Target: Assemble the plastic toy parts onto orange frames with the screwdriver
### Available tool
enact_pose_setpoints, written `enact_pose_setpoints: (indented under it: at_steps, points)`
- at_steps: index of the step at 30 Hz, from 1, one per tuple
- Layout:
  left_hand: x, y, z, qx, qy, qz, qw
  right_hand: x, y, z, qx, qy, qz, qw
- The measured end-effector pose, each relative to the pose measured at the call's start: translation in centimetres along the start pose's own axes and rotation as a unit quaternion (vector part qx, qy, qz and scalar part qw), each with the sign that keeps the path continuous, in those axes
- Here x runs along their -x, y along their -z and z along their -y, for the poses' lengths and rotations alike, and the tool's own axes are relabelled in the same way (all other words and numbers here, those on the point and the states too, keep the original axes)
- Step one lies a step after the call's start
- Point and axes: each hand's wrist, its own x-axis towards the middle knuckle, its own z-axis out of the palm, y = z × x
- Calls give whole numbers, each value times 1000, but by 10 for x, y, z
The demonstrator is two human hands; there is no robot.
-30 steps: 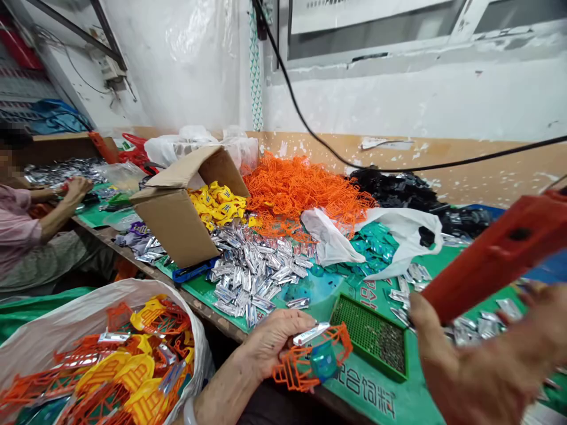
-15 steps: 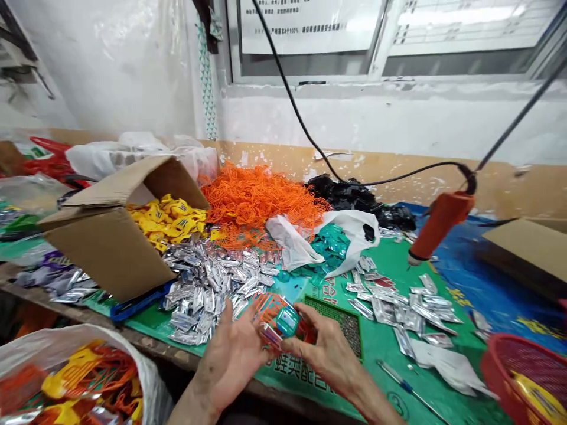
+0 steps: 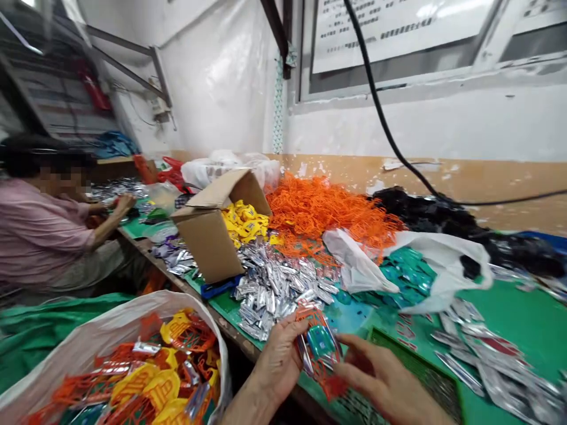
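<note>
Where left hand (image 3: 279, 363) grips, the orange frame (image 3: 330, 378) disappears.

The left hand (image 3: 279, 363) holds a small orange plastic frame (image 3: 332, 378) with a teal packet (image 3: 319, 341) inside it. A silver packet (image 3: 305, 354) sits at the frame's side. The fingers (image 3: 354, 348) of the right hand (image 3: 390, 381) are just beside the frame. On the green surface (image 3: 509, 313) there is a big pile of silver packets (image 3: 274, 295), a brown box (image 3: 206, 251), yellow pieces (image 3: 243, 221) and a heap of orange frames (image 3: 328, 215). A white bag (image 3: 128, 313) near the left hand is full of orange and yellow pieces. Far to the left, a person in a pink shirt (image 3: 39, 230) works with both hands.
</note>
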Motion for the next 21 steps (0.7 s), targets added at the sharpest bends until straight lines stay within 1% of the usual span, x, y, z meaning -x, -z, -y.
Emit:
enact_pose_setpoints:
  at_steps: [2, 4, 6, 7, 10, 13, 15, 18, 21]
  points:
    - [1, 4, -9, 5, -19, -8, 1000, -29, 18, 4, 0, -9, -29, 1000]
    - [2, 8, -18, 20, -35, -27, 999, -70, 31, 14, 12, -18, -30, 999]
    - [3, 14, -27, 39, -49, -62, 996, -117, 35, 28, 20, -8, -27, 999]
    - [2, 18, -31, 48, -57, -83, 994, -141, 33, 36, 21, -6, -24, 999]
    - [-3, 33, -42, 68, -76, -135, 986, -214, 13, 57, 17, -15, -24, 999]
    - [-10, 49, -49, 83, -81, -159, 981, -282, -17, 70, 12, -32, -50, 998]
    - [-15, 58, -52, 96, -80, -170, 977, -320, -35, 76, 12, -42, -72, 996]
    - [-22, 66, -54, 99, -71, -169, 978, -363, -54, 80, 14, -63, -106, 992]
    - [-27, 71, -55, 93, -63, -165, 980, -386, -62, 77, 12, -77, -134, 988]
